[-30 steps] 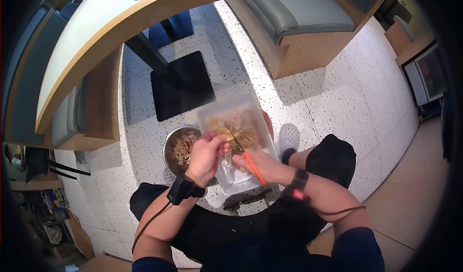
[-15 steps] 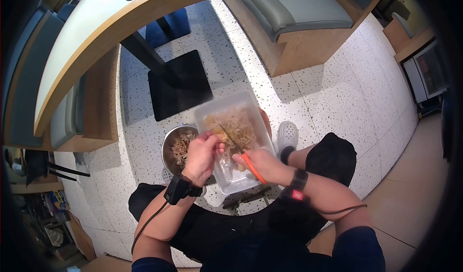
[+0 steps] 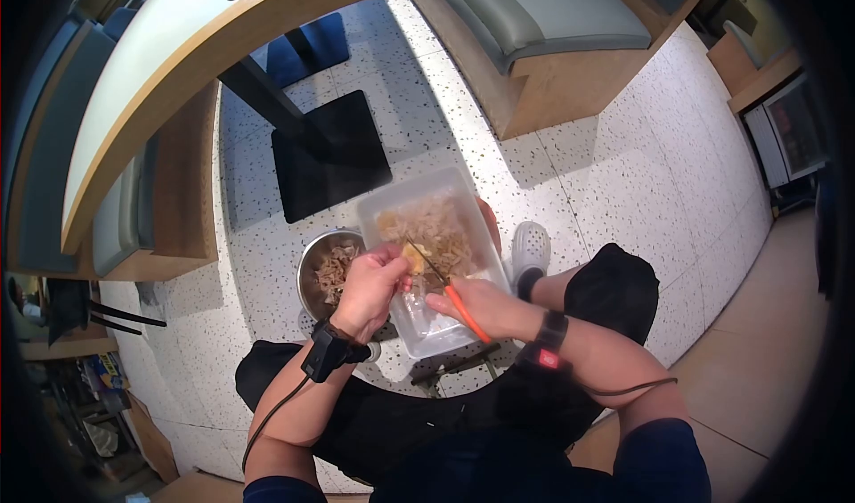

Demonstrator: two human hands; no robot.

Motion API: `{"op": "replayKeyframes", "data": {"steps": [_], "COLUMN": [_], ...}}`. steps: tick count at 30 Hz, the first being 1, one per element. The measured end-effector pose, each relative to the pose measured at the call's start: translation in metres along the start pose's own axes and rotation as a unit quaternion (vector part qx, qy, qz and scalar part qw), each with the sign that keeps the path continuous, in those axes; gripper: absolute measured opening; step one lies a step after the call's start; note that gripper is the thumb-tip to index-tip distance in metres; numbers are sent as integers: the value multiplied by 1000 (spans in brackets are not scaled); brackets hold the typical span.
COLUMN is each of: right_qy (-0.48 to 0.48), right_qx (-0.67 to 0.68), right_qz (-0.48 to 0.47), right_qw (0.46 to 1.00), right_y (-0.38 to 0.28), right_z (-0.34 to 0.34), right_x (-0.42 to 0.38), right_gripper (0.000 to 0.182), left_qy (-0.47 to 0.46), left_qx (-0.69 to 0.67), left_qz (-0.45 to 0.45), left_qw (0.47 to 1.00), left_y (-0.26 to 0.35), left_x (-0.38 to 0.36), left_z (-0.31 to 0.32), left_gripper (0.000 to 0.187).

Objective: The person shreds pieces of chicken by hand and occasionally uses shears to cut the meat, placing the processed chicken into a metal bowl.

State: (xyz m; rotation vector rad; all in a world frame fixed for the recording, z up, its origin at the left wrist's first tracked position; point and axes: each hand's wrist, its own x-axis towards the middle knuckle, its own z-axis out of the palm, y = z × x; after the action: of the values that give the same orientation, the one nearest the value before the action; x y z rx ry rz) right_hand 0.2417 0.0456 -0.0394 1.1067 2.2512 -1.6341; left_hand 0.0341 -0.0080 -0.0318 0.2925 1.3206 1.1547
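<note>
My right hand [image 3: 478,305] is closed round the orange handles of a pair of scissors [image 3: 466,311], whose dark blades point up and left over a white plastic tub [image 3: 372,202]. Between the fingertips of my left hand [image 3: 374,282] is a yellowish piece of food [image 3: 413,257], with the blades right beside it. Shredded, light brown food [image 3: 445,227] lies in the tub, along with something clear like a plastic bag. To the left of the tub, a round metal bowl [image 3: 305,276] holds brown pieces of similar food, partly covered by my left hand.
A wood-edged table [image 3: 178,53] curves across the upper left, on a post with a black base plate [image 3: 329,160]. A padded bench [image 3: 570,22] stands at the upper right. A light clog [image 3: 532,249] on my foot is right of the tub.
The yellowish piece shows a little more between my left fingers and the blades. Both hands have shifted only slightly; the tub and bowl stay in place.
</note>
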Motion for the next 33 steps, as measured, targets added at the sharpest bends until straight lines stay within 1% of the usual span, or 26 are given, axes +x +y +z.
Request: {"op": "replayKeyframes", "data": {"steps": [2,4,6,8,12,16,18,19,20,21,22,24,25,26,27,29,31,33], "right_qy": [-8,-15,12,18,30,4,-25,-25,-16,-7,-8,-11,-11,-16,-21,-17,-14,-74], "right_qx": [-6,-13,13,10,30,40,-5,-5,-34,-63,-62,-24,-24,6,37,58,80,171], "right_qz": [7,14,0,-11,-24,-10,2,2,-1,-5,-3,0,0,9,19,38,55,148], "right_qw": [1000,1000,1000,1000,999,999,1000,1000,999,998,998,1000,1000,1000,999,997,995,971], "right_y": [-3,-1,5,5,-1,-6,-9,-8,-5,-3,-2,0,1,2,4,11,3,-9], "right_z": [-5,-4,1,-1,-4,-6,-8,-7,-4,-2,-2,-4,-4,-3,-3,-3,-9,-15], "right_x": [0,0,2,0,-4,-7,-8,-7,-6,-6,-5,-2,-2,-1,-1,2,2,-4], "right_gripper": [82,80,77,76,77,77,78,78,78,77,77,78,78,78,78,78,78,78], "left_qy": [-28,-20,-12,-2,-13,-9,-11,-25,-38,-39,-54,-69,-51,-33,-33,-19,-18,-17], "left_qx": [41,49,57,50,36,77,91,119,147,147,162,177,163,149,149,119,118,118], "left_qz": [-4,-15,-26,-31,-32,-33,-33,-39,-45,-47,-48,-49,-56,-63,-63,-60,-52,-46], "left_qw": [999,998,998,998,999,996,995,992,987,987,984,980,984,986,986,991,991,992], "left_y": [-2,5,11,15,17,15,15,15,14,13,12,12,15,16,16,17,13,13], "left_x": [3,1,-1,-1,0,1,1,1,1,1,2,2,0,-1,0,2,5,6], "left_z": [-6,-7,-7,-9,-13,-15,-15,-15,-15,-16,-16,-16,-15,-14,-15,-18,-21,-21], "left_gripper": [7,7,7,6,6,5,3,2,1,1,2,2,2,3,3,9,10,10]}}
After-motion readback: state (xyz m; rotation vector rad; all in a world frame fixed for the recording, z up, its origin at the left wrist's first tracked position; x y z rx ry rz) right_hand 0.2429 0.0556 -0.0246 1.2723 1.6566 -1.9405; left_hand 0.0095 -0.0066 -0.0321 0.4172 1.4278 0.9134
